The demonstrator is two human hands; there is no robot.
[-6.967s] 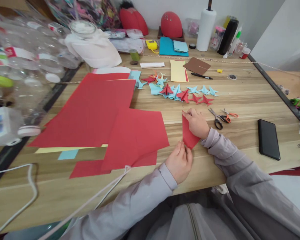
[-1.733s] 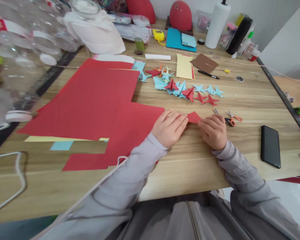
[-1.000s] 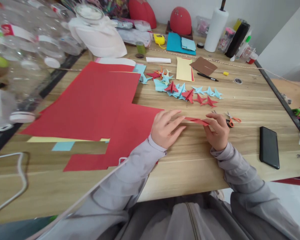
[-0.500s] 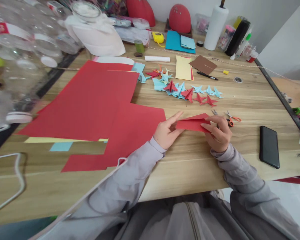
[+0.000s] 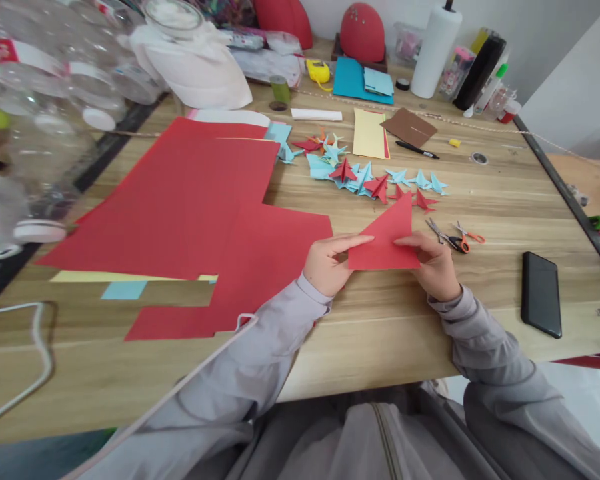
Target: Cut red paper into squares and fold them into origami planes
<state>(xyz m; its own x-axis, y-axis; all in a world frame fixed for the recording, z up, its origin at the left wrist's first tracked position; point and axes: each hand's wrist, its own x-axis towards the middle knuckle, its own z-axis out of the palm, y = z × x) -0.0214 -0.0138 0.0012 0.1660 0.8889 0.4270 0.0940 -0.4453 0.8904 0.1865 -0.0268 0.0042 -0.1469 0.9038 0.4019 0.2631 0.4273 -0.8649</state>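
Note:
Between my two hands a piece of red paper (image 5: 383,248) is held up above the table, its visible face slanting to a point at the upper right. My left hand (image 5: 330,261) pinches its left edge, thumb hidden behind or below. On the right edge, my right hand (image 5: 433,263) grips the paper with fingers laid on the front. Just beyond lie folded red paper planes (image 5: 378,188) and light blue ones (image 5: 399,177). To my left spread large red sheets (image 5: 195,200), overlapping. Two pairs of scissors, one black-handled (image 5: 450,237) and one orange-handled (image 5: 470,233), rest right of my right hand.
A black phone (image 5: 541,293) lies at the right. Farther back are yellow paper (image 5: 369,135), brown paper (image 5: 410,127), a pen (image 5: 417,149) and a yellow tape measure (image 5: 319,71). Plastic bottles (image 5: 40,87) crowd the left; a white cable (image 5: 190,380) crosses my left sleeve.
The red paper was a low, flattish folded strip with an open layer; now it is tilted up, showing a taller pointed face. My right hand has shifted slightly down, uncovering the scissors.

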